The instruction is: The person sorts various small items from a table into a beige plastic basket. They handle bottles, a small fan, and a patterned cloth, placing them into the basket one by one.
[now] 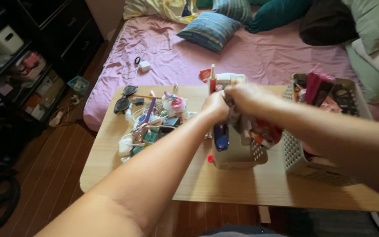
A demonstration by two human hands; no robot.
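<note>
My left hand [216, 106] and my right hand [246, 97] meet above a small white perforated basket [237, 154] on a light wooden table [229, 184]. Both hands are closed around a bundle of small items, blurred by motion, just over the basket. A dark blue object [221, 136] hangs down below my left hand at the basket's left edge. What exactly the fingers grip cannot be made out. A small red piece [210, 159] lies on the table beside the basket.
A heap of cables, pens and small items [152, 125] lies left of the basket, with sunglasses [122, 104] beyond. A larger white basket [303, 162] full of things stands at right. Behind is a pink-sheeted bed [259, 57] with pillows and a charger [144, 66]; dark shelves [18, 66] stand left.
</note>
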